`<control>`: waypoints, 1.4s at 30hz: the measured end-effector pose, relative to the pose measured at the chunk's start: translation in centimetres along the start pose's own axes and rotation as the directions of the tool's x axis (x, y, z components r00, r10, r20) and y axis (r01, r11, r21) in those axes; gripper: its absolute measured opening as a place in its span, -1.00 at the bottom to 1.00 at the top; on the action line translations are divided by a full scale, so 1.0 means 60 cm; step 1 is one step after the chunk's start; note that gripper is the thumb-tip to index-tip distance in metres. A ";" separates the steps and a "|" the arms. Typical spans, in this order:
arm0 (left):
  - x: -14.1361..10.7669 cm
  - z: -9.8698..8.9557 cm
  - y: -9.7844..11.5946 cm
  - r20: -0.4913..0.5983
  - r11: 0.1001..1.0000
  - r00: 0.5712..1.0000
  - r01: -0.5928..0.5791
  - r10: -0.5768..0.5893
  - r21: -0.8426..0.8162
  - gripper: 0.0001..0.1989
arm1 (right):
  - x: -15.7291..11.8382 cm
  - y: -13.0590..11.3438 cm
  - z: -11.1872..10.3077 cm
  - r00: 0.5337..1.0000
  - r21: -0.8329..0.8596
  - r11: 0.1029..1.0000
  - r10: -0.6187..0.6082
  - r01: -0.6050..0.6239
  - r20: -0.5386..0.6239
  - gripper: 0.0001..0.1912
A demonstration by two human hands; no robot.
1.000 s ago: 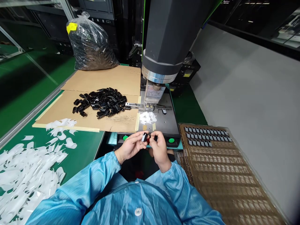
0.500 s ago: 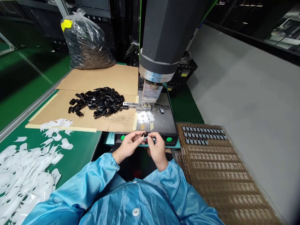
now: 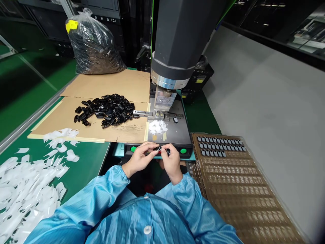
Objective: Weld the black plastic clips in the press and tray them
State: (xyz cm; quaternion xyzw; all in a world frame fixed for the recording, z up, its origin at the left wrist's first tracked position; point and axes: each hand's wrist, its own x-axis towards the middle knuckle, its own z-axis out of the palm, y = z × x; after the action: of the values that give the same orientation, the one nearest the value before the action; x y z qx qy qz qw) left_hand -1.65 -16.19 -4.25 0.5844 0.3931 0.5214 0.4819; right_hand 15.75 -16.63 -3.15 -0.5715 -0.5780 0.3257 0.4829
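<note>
In front of the machine's base, my left hand [image 3: 141,157] and my right hand [image 3: 171,162] meet with bent fingers. Between their fingertips is a small black plastic part [image 3: 157,148], its dark side showing and much of it covered by fingers. Something dark also shows by my right index finger, too small to name. Just beyond my hands, small white film pieces [image 3: 157,126] lie on the machine's metal plate [image 3: 175,136]. A single grey-faced part [image 3: 175,120] rests on that plate, under the press head [image 3: 165,98].
Black parts [image 3: 111,111] are heaped on cardboard [image 3: 101,83], with a filled plastic bag [image 3: 95,47] behind. White film pieces [image 3: 27,189] cover the green table's left. Green buttons [image 3: 183,151] flank my hands. At right, a brown tray [image 3: 228,183] holds rows of grey-faced parts [image 3: 220,146].
The small part has turned between my fingers: its pale face showed before, and now a black side does. My hands have barely shifted.
</note>
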 end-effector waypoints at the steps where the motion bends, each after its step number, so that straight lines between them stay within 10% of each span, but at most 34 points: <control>1: 0.000 0.000 0.000 0.003 1.000 1.000 0.001 -0.001 0.000 -0.73 | 0.000 0.001 0.000 1.000 0.000 1.000 -0.001 0.001 -0.001 -0.85; 22: 0.000 0.003 -0.001 0.003 0.995 0.998 0.062 -0.062 -0.080 -0.71 | -0.002 0.004 0.001 1.000 -0.006 1.000 0.003 -0.003 0.005 -0.87; 32: -0.022 0.017 -0.017 -0.091 0.973 0.976 0.184 -0.198 -0.138 -0.64 | -0.039 -0.013 -0.010 0.969 -0.104 0.968 -0.215 0.228 0.120 -0.59; 38: -0.044 0.031 -0.011 0.084 0.975 0.972 0.221 -0.221 0.003 -0.64 | -0.057 0.004 -0.055 0.963 -0.132 0.958 -0.241 0.256 0.119 -0.60; 42: -0.036 -0.007 0.003 0.141 0.962 0.979 0.105 -0.144 0.252 -0.65 | -0.025 0.047 -0.150 0.981 -0.204 0.960 -0.193 0.194 0.022 -0.60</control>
State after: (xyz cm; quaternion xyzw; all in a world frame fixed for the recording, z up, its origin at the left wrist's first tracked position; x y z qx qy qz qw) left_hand -2.38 -18.22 -4.59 0.6525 0.4508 0.3898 0.4681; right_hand 24.93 -19.31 -3.13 -0.5588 -0.6621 0.2160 0.4502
